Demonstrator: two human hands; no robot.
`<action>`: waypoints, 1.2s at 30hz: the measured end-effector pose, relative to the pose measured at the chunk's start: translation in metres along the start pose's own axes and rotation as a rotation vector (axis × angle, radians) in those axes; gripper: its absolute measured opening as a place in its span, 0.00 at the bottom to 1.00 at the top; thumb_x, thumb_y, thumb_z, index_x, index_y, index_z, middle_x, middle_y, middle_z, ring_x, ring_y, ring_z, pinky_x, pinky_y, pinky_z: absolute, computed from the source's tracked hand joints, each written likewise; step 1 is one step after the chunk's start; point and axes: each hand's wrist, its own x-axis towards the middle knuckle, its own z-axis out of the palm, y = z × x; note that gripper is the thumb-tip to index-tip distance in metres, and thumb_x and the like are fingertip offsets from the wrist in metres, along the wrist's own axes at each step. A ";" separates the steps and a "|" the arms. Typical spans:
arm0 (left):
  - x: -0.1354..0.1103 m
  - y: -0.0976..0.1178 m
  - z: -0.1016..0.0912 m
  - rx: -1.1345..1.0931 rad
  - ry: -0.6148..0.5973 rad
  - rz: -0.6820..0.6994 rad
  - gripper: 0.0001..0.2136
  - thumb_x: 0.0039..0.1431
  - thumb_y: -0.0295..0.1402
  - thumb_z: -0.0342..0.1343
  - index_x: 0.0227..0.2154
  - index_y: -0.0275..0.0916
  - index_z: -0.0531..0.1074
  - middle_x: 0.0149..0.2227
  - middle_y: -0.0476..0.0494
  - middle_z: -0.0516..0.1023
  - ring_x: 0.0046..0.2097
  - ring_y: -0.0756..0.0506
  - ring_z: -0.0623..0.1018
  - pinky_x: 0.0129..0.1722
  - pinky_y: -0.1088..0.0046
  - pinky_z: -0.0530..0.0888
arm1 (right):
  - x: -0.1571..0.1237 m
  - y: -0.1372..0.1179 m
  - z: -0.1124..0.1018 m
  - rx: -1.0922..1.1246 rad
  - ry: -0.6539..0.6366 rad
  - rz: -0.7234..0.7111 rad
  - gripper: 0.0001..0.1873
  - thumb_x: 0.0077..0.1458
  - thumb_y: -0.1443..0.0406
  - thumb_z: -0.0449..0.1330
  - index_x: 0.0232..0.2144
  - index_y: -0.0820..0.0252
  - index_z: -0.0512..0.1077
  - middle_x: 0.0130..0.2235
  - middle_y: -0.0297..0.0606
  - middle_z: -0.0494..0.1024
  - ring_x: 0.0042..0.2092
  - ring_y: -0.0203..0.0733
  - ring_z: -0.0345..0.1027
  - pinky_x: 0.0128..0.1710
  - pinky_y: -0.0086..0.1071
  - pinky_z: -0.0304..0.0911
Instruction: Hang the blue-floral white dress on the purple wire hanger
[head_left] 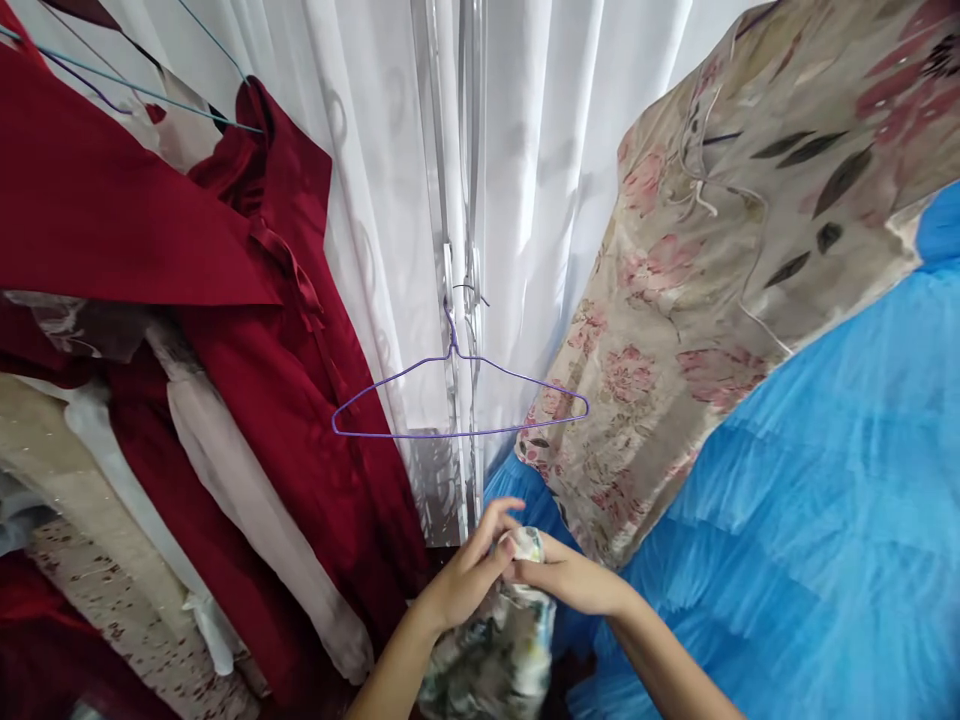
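Green-white cloth [499,650], long axis vertical, tail downward

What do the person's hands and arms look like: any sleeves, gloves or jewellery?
Left hand and right hand are bare: no gloves, no rings or watch that show. Both forearms are uncovered, no sleeves in view.

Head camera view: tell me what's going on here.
A person grips a bunched printed cloth with both hands, the left hand and right hand pinching its top end low in the view. Just above them an empty purple wire hanger hangs in front of a white curtain. Red dresses hang to the left; a floral fabric and blue ruffled fabric fill the right.
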 end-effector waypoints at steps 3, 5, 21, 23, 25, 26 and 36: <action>-0.016 -0.018 0.002 -0.047 -0.312 -0.106 0.22 0.68 0.49 0.48 0.57 0.42 0.70 0.47 0.40 0.77 0.51 0.39 0.75 0.54 0.61 0.70 | -0.019 -0.015 -0.037 -0.048 0.004 0.039 0.13 0.54 0.56 0.64 0.29 0.61 0.74 0.27 0.32 0.70 0.29 0.37 0.59 0.30 0.30 0.60; -0.027 -0.025 -0.001 0.109 -0.343 -0.171 0.18 0.63 0.46 0.56 0.47 0.40 0.76 0.41 0.44 0.79 0.44 0.41 0.76 0.45 0.67 0.73 | -0.029 -0.032 -0.070 -0.166 0.074 0.022 0.13 0.52 0.58 0.66 0.25 0.61 0.74 0.23 0.31 0.68 0.25 0.35 0.56 0.24 0.28 0.55; -0.024 0.045 -0.152 0.331 0.315 0.073 0.08 0.65 0.36 0.51 0.41 0.39 0.71 0.35 0.47 0.76 0.36 0.46 0.74 0.36 0.74 0.68 | 0.117 -0.083 -0.134 0.132 0.242 0.036 0.18 0.38 0.58 0.73 0.31 0.60 0.75 0.21 0.29 0.73 0.21 0.36 0.64 0.21 0.28 0.57; -0.031 0.035 -0.193 0.545 0.239 0.061 0.08 0.64 0.36 0.52 0.42 0.42 0.73 0.35 0.47 0.78 0.37 0.45 0.75 0.40 0.71 0.69 | 0.114 -0.085 -0.129 0.134 0.232 0.021 0.22 0.38 0.60 0.72 0.38 0.59 0.77 0.26 0.33 0.78 0.24 0.39 0.69 0.24 0.29 0.61; -0.035 0.026 -0.233 0.782 0.173 0.080 0.08 0.62 0.35 0.52 0.39 0.44 0.76 0.35 0.46 0.79 0.39 0.43 0.76 0.46 0.67 0.69 | 0.110 -0.088 -0.131 0.094 0.247 0.022 0.25 0.39 0.61 0.71 0.43 0.59 0.78 0.34 0.38 0.83 0.32 0.44 0.75 0.30 0.31 0.65; -0.035 0.023 -0.250 0.879 0.175 0.092 0.09 0.61 0.33 0.52 0.38 0.45 0.77 0.36 0.46 0.79 0.40 0.42 0.76 0.49 0.65 0.68 | 0.108 -0.090 -0.133 0.066 0.249 0.030 0.24 0.39 0.62 0.71 0.43 0.59 0.79 0.37 0.39 0.84 0.36 0.47 0.77 0.34 0.32 0.67; 0.052 0.077 -0.266 0.800 0.760 0.289 0.14 0.59 0.32 0.53 0.48 0.40 0.67 0.48 0.40 0.73 0.42 0.45 0.75 0.42 0.70 0.71 | 0.095 -0.083 -0.134 0.146 0.179 0.069 0.21 0.43 0.62 0.72 0.42 0.60 0.80 0.38 0.39 0.85 0.36 0.42 0.77 0.35 0.28 0.69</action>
